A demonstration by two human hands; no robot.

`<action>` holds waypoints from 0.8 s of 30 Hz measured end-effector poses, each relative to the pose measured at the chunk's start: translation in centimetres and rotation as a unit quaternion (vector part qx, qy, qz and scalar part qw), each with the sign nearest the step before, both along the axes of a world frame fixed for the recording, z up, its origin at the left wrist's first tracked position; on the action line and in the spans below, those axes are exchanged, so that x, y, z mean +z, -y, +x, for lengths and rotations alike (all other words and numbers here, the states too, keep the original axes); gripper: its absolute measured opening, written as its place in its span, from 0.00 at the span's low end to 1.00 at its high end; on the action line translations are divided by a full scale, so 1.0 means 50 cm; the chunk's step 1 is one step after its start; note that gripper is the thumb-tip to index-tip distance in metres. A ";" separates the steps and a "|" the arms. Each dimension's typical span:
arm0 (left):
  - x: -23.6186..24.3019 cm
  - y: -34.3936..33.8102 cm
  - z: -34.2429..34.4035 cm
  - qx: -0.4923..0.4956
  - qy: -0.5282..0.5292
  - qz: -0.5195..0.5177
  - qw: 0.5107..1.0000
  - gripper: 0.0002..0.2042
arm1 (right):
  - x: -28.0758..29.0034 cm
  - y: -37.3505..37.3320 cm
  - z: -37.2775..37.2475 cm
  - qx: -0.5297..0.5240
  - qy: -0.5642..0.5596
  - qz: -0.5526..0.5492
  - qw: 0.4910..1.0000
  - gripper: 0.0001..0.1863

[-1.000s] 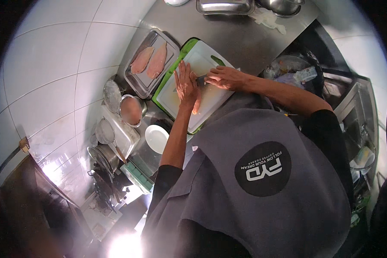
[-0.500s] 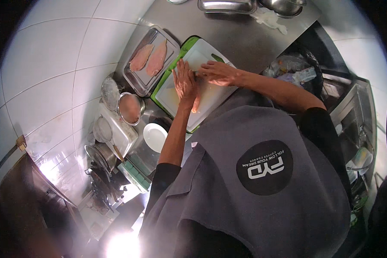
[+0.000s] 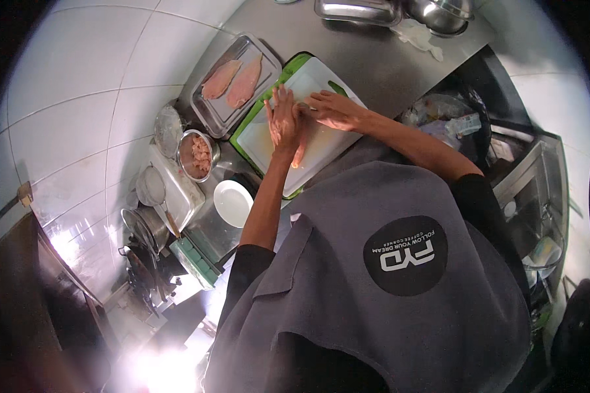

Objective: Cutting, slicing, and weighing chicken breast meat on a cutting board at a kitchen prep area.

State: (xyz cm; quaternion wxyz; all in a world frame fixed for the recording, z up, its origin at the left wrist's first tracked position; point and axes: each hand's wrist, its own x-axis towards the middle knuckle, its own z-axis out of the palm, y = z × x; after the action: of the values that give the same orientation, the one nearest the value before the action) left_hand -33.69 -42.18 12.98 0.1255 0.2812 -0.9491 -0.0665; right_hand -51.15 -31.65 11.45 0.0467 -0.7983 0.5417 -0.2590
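Observation:
On the white cutting board (image 3: 328,141) with green edging, my left hand (image 3: 284,119) lies flat, fingers extended, over a pink strip of raw meat (image 3: 299,154). My right hand (image 3: 334,111) is curled on a knife beside the left fingers; most of the blade is hidden. To the board's left, a steel tray (image 3: 196,108) holds two raw fillets (image 3: 244,82). Below it, a steel bowl (image 3: 202,155) contains small pink meat pieces.
A white plate (image 3: 233,203), a strainer (image 3: 152,187) and pots crowd the counter's left. At the back are a steel tray (image 3: 357,10), bowls (image 3: 439,14) and crumpled white cloth (image 3: 416,36). A wok with plastic packages (image 3: 446,118) stands right of my forearm.
The view has shifted slightly. My right hand has risen a little along my left fingers on the board, and the knife shows less than a second ago.

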 end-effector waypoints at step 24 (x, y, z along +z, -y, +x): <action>0.007 -0.008 0.042 0.065 -0.066 0.060 0.994 0.22 | 0.052 -0.096 -0.045 -0.141 -0.018 0.006 0.990 0.21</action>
State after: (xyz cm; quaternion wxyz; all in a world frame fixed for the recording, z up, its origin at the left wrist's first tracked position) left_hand -31.59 -41.78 13.34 0.1752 0.3442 -0.9128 -0.1331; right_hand -53.40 -26.86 14.04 0.0043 -0.7182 0.6511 -0.2456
